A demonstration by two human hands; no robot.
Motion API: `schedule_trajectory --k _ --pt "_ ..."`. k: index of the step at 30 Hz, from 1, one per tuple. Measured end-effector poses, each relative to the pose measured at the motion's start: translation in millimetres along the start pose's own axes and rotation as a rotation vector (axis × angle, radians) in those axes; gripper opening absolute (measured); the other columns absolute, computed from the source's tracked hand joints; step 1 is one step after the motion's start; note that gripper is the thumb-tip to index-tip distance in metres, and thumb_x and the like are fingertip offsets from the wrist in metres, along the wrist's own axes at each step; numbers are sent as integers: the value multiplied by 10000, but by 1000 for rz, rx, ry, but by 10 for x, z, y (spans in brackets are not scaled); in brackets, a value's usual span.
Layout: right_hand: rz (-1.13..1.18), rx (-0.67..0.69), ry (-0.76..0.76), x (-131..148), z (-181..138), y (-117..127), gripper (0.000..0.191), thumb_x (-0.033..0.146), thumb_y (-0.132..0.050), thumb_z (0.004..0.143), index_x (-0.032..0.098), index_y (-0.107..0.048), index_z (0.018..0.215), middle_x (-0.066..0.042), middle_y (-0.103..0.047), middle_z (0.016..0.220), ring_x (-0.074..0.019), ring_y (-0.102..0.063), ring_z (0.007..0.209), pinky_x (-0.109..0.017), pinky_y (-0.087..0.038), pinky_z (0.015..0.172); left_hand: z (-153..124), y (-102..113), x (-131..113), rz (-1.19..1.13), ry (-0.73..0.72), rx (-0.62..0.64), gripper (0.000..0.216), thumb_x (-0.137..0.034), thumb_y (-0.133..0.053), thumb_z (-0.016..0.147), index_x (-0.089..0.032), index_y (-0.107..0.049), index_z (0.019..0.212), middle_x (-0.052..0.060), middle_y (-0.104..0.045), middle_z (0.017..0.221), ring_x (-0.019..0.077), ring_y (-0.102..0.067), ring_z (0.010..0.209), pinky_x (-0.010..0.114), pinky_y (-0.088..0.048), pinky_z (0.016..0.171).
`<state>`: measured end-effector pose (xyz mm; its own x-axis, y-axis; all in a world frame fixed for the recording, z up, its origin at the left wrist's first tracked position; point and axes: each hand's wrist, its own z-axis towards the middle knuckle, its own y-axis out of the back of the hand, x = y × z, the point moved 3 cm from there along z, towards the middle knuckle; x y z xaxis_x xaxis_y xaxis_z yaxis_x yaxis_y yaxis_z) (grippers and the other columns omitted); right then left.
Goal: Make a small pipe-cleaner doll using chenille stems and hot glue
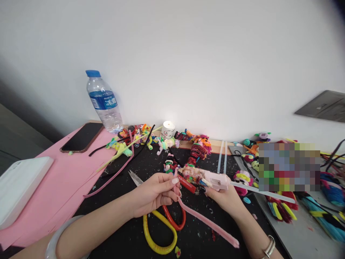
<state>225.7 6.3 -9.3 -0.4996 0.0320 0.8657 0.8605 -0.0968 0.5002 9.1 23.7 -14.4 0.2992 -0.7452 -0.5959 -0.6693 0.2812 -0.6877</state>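
Note:
My left hand (157,190) is closed, its thumb and fingers pinching a pink pipe cleaner (208,223) near one end. The rest of the pipe cleaner slants down to the right over a black mat (118,230). In my right hand (225,201) is a pale pink hot glue gun (217,180), its stained front pointing left at the pinched end; I cannot tell if they touch. A clear glue stick (265,191) juts from the gun's rear. Below my left hand lie scissors (146,230) with yellow and red handles. A red lighter-shaped piece (188,184) with white print lies between my hands.
Pipe-cleaner figures (198,154) line the wall, with a white paper cup (168,129) among them. Two glue sticks (225,158) lie behind the gun. To the left are a water bottle (104,102), a phone (82,137) and a white box (24,190) on pink paper (61,180).

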Motion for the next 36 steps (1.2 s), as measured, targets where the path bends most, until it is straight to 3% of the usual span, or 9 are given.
schedule_trajectory --k 4,12,23,26,36 --pt "-21 1 19 15 2 -4 387 379 -688 576 133 -675 874 -81 -683 791 -237 -632 683 -357 -543 620 -2 0 3 9 5 -5 199 -270 -718 723 -93 -634 699 29 -674 626 47 -619 477 96 -519 493" --pt "-52 115 182 205 6 -21 178 332 -620 677 160 -664 678 -17 -608 562 -152 -522 507 -234 -457 448 0 1 9 13 15 1 203 -276 -713 729 -91 -634 706 37 -680 636 46 -625 484 92 -517 500" --pt "-46 157 171 184 7 -37 172 295 -586 692 136 -647 714 -8 -580 571 -131 -473 503 -233 -431 471 -4 4 17 11 12 10 202 -275 -716 726 -87 -645 705 44 -686 628 51 -631 483 90 -520 497" --pt "-43 150 161 156 6 -33 163 300 -587 691 146 -618 646 -1 -548 548 -127 -455 503 -224 -412 457 -5 -2 9 6 11 0 200 -272 -721 720 -87 -646 698 45 -685 622 51 -629 477 89 -520 494" --pt "-53 197 229 159 14 -42 181 309 -585 724 155 -585 629 6 -519 574 -118 -427 525 -215 -393 475 0 0 -9 -12 6 -5 202 -269 -736 702 -89 -646 699 41 -684 624 50 -627 473 90 -522 497"
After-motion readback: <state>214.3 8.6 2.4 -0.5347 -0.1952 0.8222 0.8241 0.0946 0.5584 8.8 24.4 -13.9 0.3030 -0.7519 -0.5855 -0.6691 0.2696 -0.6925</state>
